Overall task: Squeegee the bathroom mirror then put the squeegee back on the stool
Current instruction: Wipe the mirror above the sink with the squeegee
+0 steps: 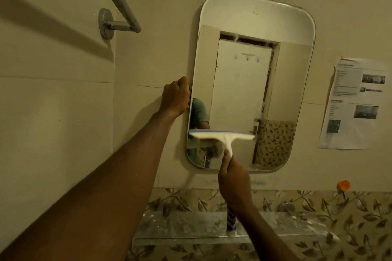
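A tall mirror (250,82) with rounded corners hangs on the beige tiled wall. My right hand (233,180) grips the handle of a white squeegee (222,136), whose blade lies flat and level against the mirror's lower left part. My left hand (176,96) is closed around the mirror's left edge at mid height, arm stretched out. The squeegee blade is slightly blurred. The stool is not in view.
A glass shelf (186,226) is fixed below the mirror, with a blue-and-white object (231,221) standing on it. A chrome towel bar (118,6) juts out at upper left. A printed paper (356,103) is stuck right of the mirror; an orange hook (343,185) sits below it.
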